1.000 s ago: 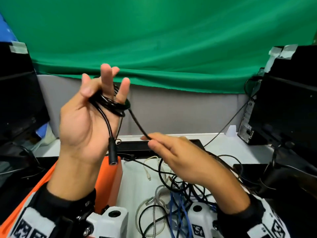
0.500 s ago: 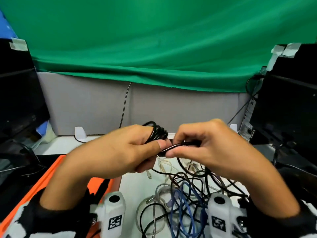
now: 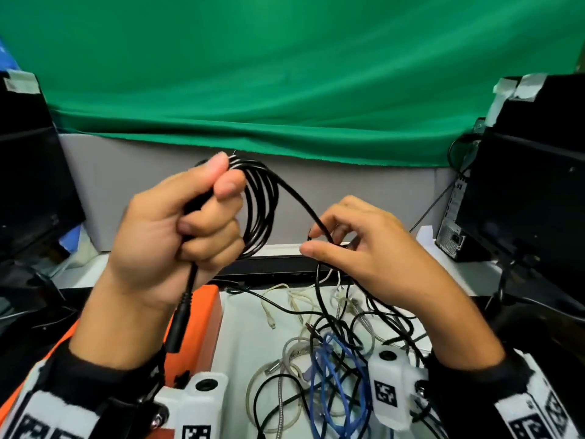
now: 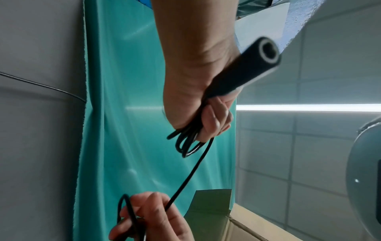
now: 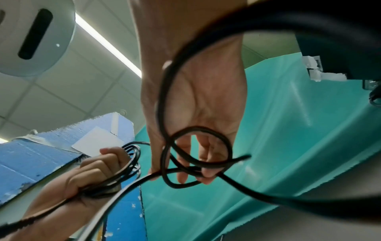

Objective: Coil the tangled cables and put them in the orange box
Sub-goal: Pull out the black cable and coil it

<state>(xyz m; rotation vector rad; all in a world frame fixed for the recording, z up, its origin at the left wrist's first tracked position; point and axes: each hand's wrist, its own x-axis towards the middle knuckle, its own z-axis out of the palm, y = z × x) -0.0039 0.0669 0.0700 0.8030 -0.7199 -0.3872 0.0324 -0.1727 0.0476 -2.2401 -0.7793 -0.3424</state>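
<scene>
Most of the glossy black cable coil (image 3: 259, 210) is covered by the curled fingers of the left hand (image 3: 171, 236), so the number of turns cannot be counted. The cylindrical black plug end (image 4: 255, 65) is blurred in the left wrist view. The rectangular orange plastic box (image 3: 202, 327) is largely hidden behind the left forearm and cut off by the lower edge. In the right wrist view a thick black strand (image 5: 268, 24) is smeared out of focus. How the tangled pile of blue, grey, white and black cables (image 3: 332, 359) is knotted cannot be told, and it is cropped below.
</scene>
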